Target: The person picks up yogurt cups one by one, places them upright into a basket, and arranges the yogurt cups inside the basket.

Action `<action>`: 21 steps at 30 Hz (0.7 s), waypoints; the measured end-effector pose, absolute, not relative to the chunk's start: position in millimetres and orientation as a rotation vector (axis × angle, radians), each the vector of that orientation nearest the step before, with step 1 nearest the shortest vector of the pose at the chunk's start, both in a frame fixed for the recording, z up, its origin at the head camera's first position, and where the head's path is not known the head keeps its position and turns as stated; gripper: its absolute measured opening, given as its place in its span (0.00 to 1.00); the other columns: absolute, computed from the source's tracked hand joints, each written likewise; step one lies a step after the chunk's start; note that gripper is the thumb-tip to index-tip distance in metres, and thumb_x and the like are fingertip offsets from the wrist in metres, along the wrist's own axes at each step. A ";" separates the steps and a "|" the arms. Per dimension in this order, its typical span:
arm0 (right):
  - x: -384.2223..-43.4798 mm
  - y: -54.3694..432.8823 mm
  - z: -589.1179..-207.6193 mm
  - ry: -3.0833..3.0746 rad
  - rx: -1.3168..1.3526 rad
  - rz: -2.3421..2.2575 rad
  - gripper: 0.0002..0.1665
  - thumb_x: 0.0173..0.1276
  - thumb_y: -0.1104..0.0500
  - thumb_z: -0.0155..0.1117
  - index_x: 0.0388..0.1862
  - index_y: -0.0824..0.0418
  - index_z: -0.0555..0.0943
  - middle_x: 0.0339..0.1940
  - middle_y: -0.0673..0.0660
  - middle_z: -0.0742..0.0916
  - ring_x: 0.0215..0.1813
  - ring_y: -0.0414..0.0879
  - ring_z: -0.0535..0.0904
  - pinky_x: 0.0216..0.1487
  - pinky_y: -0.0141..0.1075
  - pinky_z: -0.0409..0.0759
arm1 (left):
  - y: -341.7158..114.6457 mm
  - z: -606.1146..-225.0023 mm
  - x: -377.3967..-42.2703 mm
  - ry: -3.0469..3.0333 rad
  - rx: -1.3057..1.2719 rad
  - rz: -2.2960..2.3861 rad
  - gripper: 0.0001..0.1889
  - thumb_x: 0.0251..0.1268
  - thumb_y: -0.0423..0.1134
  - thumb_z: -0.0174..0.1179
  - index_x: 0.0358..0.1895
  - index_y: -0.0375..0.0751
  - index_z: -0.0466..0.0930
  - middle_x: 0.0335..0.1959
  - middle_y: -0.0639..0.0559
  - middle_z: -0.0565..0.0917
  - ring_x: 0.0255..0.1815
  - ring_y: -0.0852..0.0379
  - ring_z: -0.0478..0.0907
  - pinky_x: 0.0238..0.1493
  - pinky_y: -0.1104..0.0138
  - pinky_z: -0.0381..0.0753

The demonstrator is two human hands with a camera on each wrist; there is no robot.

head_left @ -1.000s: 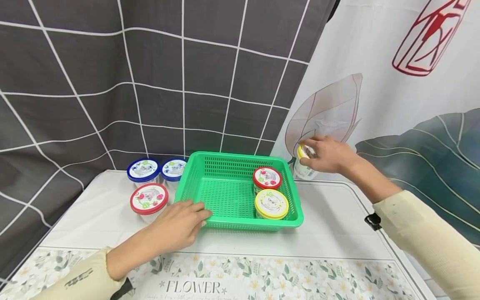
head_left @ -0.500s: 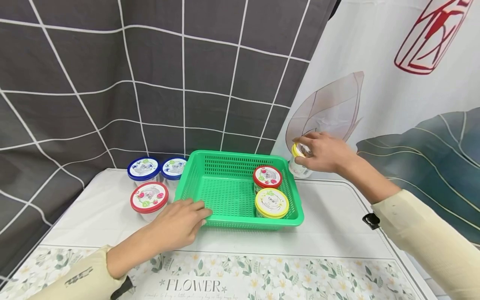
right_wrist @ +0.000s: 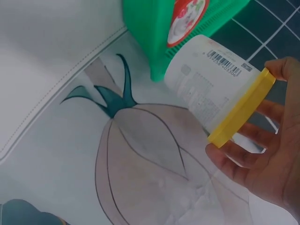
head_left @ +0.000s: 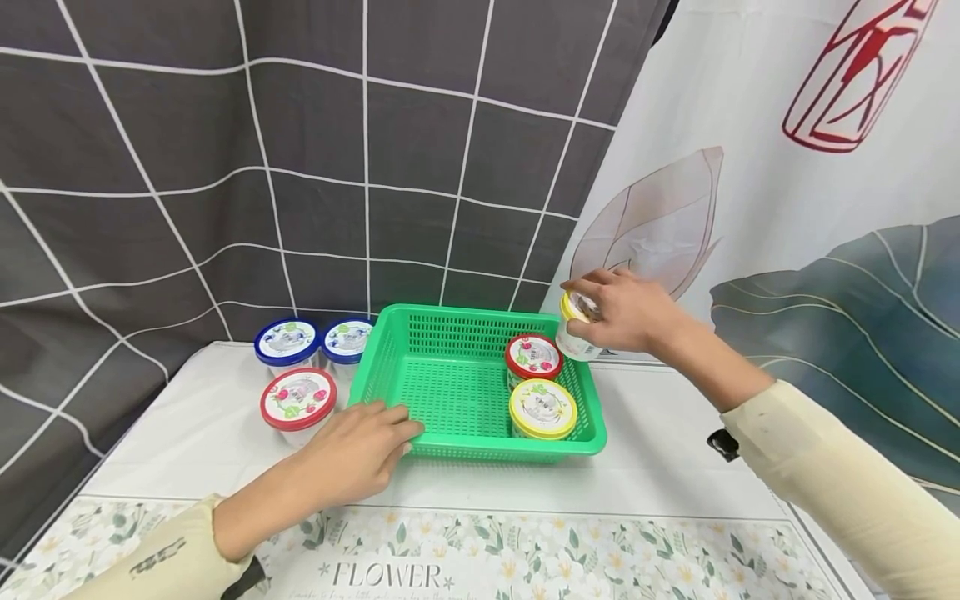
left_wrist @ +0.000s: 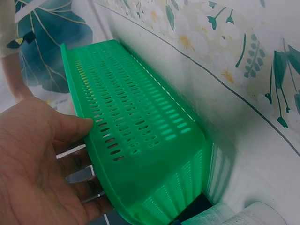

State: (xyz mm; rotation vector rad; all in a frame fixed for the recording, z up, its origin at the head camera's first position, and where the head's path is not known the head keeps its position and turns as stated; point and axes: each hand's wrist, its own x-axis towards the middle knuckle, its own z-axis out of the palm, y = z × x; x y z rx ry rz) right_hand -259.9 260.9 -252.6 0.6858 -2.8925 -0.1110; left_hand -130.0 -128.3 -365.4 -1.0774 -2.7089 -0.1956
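My right hand [head_left: 628, 310] grips a white tub with a yellow lid [head_left: 576, 340] by the lid's edge. The tub hangs at the back right corner of the green plastic basket [head_left: 480, 447], above the rim. In the right wrist view, thumb and fingertips pinch the yellow lid [right_wrist: 243, 110], and a barcode shows on the tub's side. My left hand [head_left: 369, 448] holds the basket's front left corner; the left wrist view shows the thumb on the rim and the fingers beyond it. Inside the basket, at the right, stand a red-lidded tub [head_left: 534, 357] and another yellow-lidded tub [head_left: 543, 408].
Left of the basket stand two blue-lidded tubs [head_left: 287, 342] and a red-lidded tub [head_left: 298, 397]. A dark checked curtain [head_left: 315, 150] and a pale printed one [head_left: 720, 100] hang behind the table. A flowered cloth [head_left: 570, 550] covers the table's front.
My right hand has carried the yellow-lidded tub leftward, from beside the basket to over its back right corner. My left hand and the basket have stayed in place.
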 end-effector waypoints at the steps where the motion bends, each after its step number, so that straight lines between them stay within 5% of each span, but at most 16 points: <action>1: -259.5 259.8 -253.3 -2.888 0.688 -0.109 0.39 0.76 0.38 0.61 0.81 0.51 0.81 0.76 0.66 0.85 0.71 0.70 0.82 0.55 0.66 0.91 | -128.4 -365.7 -130.0 -2.706 -1.077 -0.195 0.12 0.77 0.35 0.70 0.58 0.46 0.92 0.43 0.55 0.88 0.40 0.54 0.81 0.48 0.56 0.90; 9: -258.5 249.4 -257.4 -2.870 0.679 -0.121 0.40 0.76 0.37 0.59 0.81 0.51 0.80 0.77 0.65 0.85 0.71 0.68 0.82 0.57 0.67 0.91 | -128.6 -367.6 -130.7 -2.689 -1.079 -0.195 0.11 0.76 0.35 0.70 0.56 0.47 0.92 0.41 0.57 0.87 0.38 0.56 0.79 0.44 0.59 0.87; 21: -256.2 235.2 -258.6 -2.863 0.696 -0.131 0.41 0.75 0.37 0.57 0.83 0.49 0.79 0.77 0.63 0.85 0.71 0.67 0.82 0.52 0.65 0.92 | -128.6 -367.9 -130.7 -2.692 -1.082 -0.204 0.11 0.77 0.35 0.69 0.58 0.46 0.92 0.44 0.55 0.89 0.43 0.52 0.86 0.51 0.54 0.91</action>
